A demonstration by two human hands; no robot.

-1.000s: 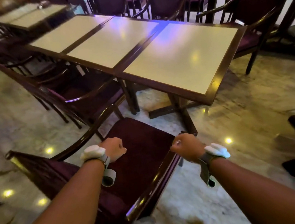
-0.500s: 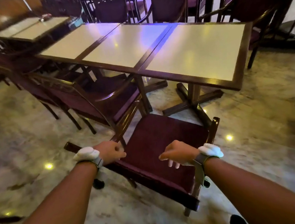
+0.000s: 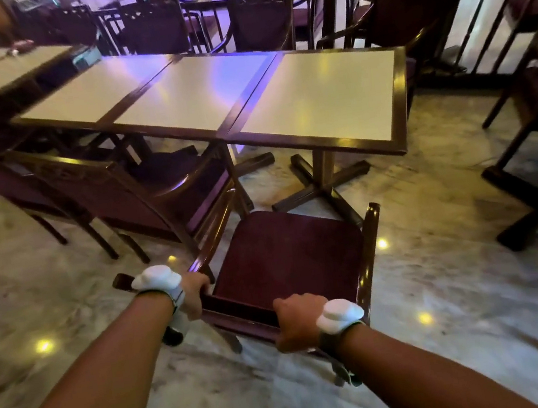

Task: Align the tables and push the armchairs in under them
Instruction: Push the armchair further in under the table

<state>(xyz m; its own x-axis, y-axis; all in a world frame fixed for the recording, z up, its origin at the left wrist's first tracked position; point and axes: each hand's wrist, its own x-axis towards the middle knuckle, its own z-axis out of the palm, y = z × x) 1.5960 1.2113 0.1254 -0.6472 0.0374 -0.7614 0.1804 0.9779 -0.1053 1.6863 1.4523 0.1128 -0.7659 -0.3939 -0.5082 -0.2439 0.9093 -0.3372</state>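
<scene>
Nearest: armchair [image 3: 288,256], held at its back rail by both hands; left hand [image 3: 194,295] in a closed grip at the left corner, right hand [image 3: 298,326] closed on the rail. Step judged: pushing in. Beyond, well apart: right-end desk [image 3: 322,99] of a three-desk row. A straight forward push between the neighbouring armchair [image 3: 141,190] and pedestal base [image 3: 323,182] is called for. Containers: none seen.
</scene>
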